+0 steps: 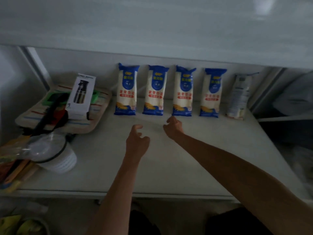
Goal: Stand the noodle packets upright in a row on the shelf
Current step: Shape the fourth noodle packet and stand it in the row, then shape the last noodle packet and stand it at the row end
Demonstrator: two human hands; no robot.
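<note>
Several blue-and-white noodle packets stand upright in a row against the back wall of the white shelf (pixel 169 167). The leftmost packet (pixel 126 89) is followed rightwards by two more (pixel 155 90) (pixel 183 91), then a further one (pixel 211 93) and a paler packet (pixel 238 97) turned the other way at the right end. My left hand (pixel 136 143) hovers over the shelf in front of the row, fingers loosely curled and holding nothing. My right hand (pixel 173 127) is just below the third packet's base, fingers apart, with a fingertip close to it.
At the left lie a striped padded mat (pixel 84 122), a white box picturing a spray bottle (pixel 81 97), a black-handled utensil (pixel 49 114), a glass lid on a white pot (pixel 50 150) and coloured items (pixel 11 168). An upper shelf overhangs (pixel 152 39).
</note>
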